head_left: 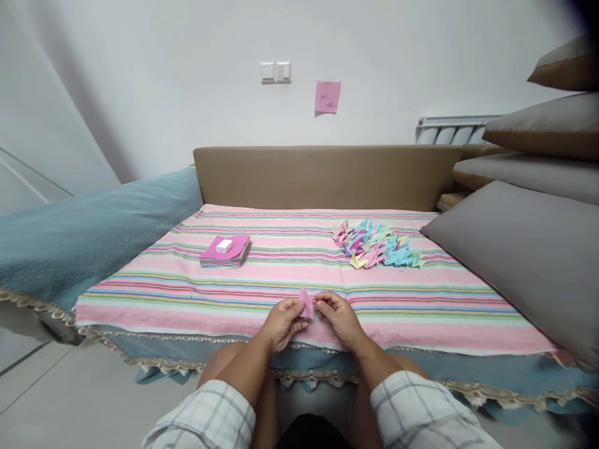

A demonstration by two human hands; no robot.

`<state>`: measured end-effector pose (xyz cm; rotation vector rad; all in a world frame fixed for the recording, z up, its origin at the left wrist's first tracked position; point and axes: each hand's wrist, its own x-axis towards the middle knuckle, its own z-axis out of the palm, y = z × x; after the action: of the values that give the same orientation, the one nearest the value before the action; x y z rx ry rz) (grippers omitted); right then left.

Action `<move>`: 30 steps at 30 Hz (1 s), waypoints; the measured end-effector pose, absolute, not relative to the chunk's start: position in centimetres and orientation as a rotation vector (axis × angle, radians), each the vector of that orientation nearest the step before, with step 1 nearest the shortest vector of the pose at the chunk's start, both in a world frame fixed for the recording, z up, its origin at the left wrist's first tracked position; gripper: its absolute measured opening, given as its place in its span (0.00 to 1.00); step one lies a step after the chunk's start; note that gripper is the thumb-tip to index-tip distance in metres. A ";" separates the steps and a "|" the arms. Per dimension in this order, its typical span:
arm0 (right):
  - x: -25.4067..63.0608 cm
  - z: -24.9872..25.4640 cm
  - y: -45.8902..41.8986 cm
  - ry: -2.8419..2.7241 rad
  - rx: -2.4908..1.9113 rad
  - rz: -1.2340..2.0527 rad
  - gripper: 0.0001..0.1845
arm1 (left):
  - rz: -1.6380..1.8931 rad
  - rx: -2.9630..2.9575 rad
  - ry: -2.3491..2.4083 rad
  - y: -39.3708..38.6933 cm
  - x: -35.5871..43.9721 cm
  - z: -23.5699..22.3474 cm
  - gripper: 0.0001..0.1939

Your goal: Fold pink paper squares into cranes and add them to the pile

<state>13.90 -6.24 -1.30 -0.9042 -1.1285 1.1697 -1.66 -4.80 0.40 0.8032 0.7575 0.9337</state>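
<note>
A small piece of folded pink paper [306,304] stands upright between my two hands, above the front edge of the striped cloth. My left hand [284,321] grips it from the left, thumb on the near face. On the other side, my right hand [337,315] has thumb and fingers pinched together at the paper's right edge; the bit between those fingertips is tiny and partly hidden. A heap of folded paper cranes [374,244] in pink, blue, yellow and purple lies beyond my right hand.
A stack of square paper [224,257] sits at left with a white block [224,246] on top. Grey cushions [519,249] pile up on the right. Behind the striped cloth [281,274] rises a brown backrest [318,178]; a pink note [327,97] is on the wall.
</note>
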 end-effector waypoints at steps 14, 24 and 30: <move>14.3 -1.6 -6.3 -1.194 -0.890 1.081 0.16 | 0.844 0.873 0.751 -4.9 -1.6 0.0 0.19; 14.5 -1.5 -6.2 -1.297 -0.935 0.929 0.17 | 0.802 0.912 0.746 -5.1 -1.5 0.3 0.19; 15.4 -1.2 -6.5 -1.647 -0.974 0.586 0.21 | 0.785 0.942 0.786 -5.1 -1.6 0.2 0.20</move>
<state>15.38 -6.48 -1.23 -0.9736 -1.6468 0.5860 -1.56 -5.12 0.21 0.9424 0.7861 0.7853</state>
